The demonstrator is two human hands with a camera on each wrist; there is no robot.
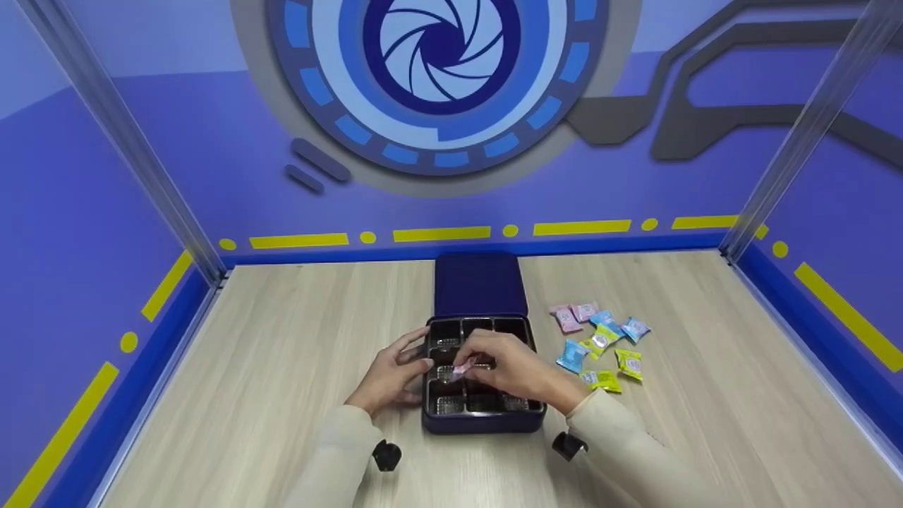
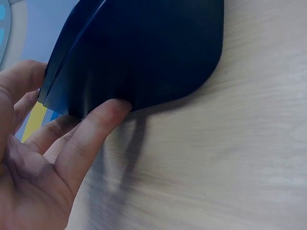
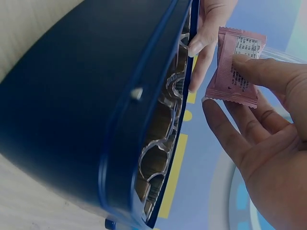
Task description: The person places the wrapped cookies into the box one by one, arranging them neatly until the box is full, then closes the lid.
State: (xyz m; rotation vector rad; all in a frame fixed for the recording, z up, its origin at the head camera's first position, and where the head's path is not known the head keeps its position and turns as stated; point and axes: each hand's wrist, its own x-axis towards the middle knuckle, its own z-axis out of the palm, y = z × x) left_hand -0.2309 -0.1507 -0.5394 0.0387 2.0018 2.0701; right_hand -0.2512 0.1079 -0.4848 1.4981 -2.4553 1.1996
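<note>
A dark blue hinged box (image 1: 483,423) stands on the table, its lid (image 1: 480,282) folded back behind it. Inside is a clear plastic insert divided into several compartments. My left hand (image 1: 391,374) holds the box's left side, thumb at the rim and fingers against the outer wall (image 2: 144,52). Above the compartments, my right hand (image 1: 511,363) pinches a pink wrapped candy (image 3: 237,67) between thumb and fingers. In the right wrist view, the candy is held clear of the box's rim. My right hand hides part of the insert in the head view.
Right of the box lie several wrapped candies: pink (image 1: 566,319), blue (image 1: 572,356) and yellow (image 1: 629,365). Behind the table (image 1: 296,339) rises a blue patterned wall (image 1: 197,155), with side panels left and right. Each wrist carries a black device (image 1: 386,456).
</note>
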